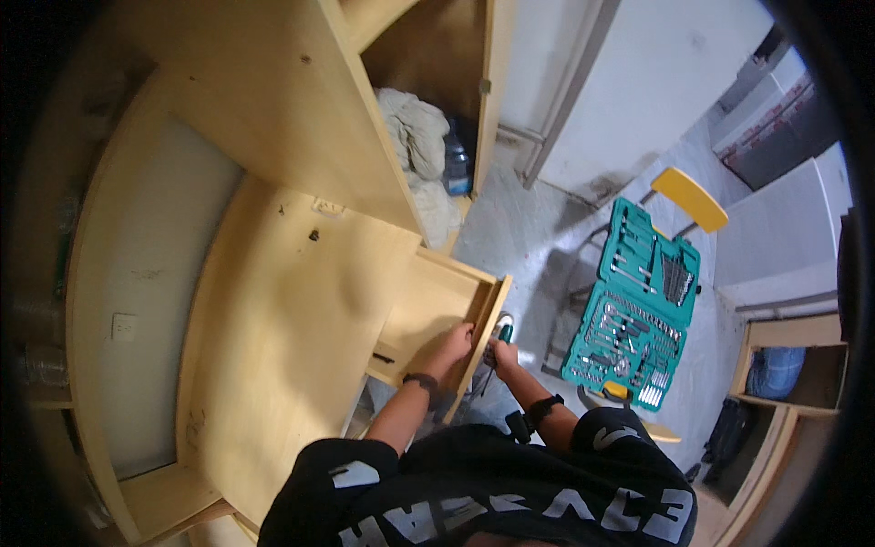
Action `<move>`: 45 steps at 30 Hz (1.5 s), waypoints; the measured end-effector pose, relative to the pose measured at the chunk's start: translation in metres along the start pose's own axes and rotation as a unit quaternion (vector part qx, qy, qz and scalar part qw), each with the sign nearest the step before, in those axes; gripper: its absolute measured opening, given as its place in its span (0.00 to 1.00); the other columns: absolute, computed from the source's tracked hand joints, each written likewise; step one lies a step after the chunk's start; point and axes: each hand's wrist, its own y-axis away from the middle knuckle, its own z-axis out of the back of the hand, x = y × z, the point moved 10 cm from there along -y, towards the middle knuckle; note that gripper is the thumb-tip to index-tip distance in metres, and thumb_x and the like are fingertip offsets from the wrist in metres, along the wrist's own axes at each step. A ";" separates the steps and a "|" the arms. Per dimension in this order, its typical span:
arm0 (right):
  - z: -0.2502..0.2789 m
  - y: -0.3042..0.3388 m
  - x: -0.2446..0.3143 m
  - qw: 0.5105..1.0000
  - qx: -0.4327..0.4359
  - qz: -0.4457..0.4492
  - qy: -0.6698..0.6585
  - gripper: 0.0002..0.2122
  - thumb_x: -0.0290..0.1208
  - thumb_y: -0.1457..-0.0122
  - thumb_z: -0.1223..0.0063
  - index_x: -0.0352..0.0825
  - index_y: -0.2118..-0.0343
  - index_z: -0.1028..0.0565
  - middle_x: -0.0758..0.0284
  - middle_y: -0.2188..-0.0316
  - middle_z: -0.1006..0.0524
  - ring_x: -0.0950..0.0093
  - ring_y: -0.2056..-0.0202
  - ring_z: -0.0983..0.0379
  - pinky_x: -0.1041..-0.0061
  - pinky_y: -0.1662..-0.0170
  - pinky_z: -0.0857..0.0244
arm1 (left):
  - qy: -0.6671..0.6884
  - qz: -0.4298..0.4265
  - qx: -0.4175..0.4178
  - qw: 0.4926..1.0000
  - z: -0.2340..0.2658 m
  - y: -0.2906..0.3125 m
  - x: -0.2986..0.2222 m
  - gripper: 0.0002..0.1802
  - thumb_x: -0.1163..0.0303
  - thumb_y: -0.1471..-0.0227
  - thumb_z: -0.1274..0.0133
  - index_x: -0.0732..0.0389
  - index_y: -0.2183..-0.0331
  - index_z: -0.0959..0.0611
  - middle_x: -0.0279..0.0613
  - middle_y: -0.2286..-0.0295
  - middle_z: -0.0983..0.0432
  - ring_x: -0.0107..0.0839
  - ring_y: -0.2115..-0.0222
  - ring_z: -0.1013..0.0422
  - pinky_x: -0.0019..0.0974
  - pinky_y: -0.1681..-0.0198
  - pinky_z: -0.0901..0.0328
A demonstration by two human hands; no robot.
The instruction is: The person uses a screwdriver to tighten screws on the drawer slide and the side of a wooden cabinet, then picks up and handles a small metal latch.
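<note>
A pale wooden drawer [434,273] is pulled out from under the wooden desk top. My left hand [459,341] reaches into it, fingers curled together against the inner side of the drawer front [488,319]. Whatever those fingers pinch is hidden. Just outside the same front, my right hand [502,354] is closed around a green-handled tool [507,334] that looks like a screwdriver. Its tip cannot be made out. A small dark piece [384,359] lies at the drawer's near side.
To the right, an open green tool case [597,314] with sockets and wrenches rests on a chair with a yellow backrest [690,199]. The desk top [310,310] spreads left. Beyond the drawer, an open cabinet holds pale cloth [415,137] and a water bottle [457,164].
</note>
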 end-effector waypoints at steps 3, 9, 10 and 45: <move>-0.006 0.027 0.003 0.996 -0.060 0.046 0.039 0.06 0.27 0.48 0.49 0.38 0.78 0.33 0.73 0.86 0.36 0.79 0.87 0.42 0.77 0.85 0.49 | -0.060 -0.002 -0.020 0.998 0.004 -0.004 0.018 0.14 0.69 0.49 0.57 0.64 0.62 0.23 0.59 0.65 0.26 0.54 0.62 0.30 0.45 0.60 0.35; 0.009 0.052 0.018 0.983 -0.073 0.116 0.125 0.12 0.37 0.49 0.44 0.34 0.80 0.29 0.72 0.84 0.32 0.79 0.84 0.38 0.75 0.79 0.44 | -0.150 0.009 0.008 0.989 -0.016 -0.027 -0.003 0.07 0.70 0.55 0.53 0.63 0.77 0.22 0.56 0.77 0.26 0.54 0.71 0.29 0.48 0.67 0.35; 0.003 0.064 0.028 0.972 -0.090 0.151 0.159 0.14 0.40 0.50 0.43 0.33 0.81 0.27 0.71 0.84 0.30 0.78 0.82 0.37 0.74 0.78 0.43 | -0.155 -0.001 0.029 0.988 -0.020 -0.030 -0.006 0.05 0.75 0.57 0.54 0.63 0.77 0.23 0.54 0.79 0.26 0.48 0.76 0.27 0.44 0.72 0.33; 0.026 0.007 -0.029 0.992 -0.049 0.094 0.064 0.05 0.26 0.56 0.46 0.30 0.80 0.25 0.68 0.85 0.27 0.79 0.85 0.35 0.79 0.82 0.42 | 0.247 0.363 0.094 0.894 -0.064 -0.034 0.074 0.13 0.64 0.43 0.57 0.61 0.74 0.27 0.33 0.86 0.36 0.23 0.88 0.41 0.28 0.88 0.43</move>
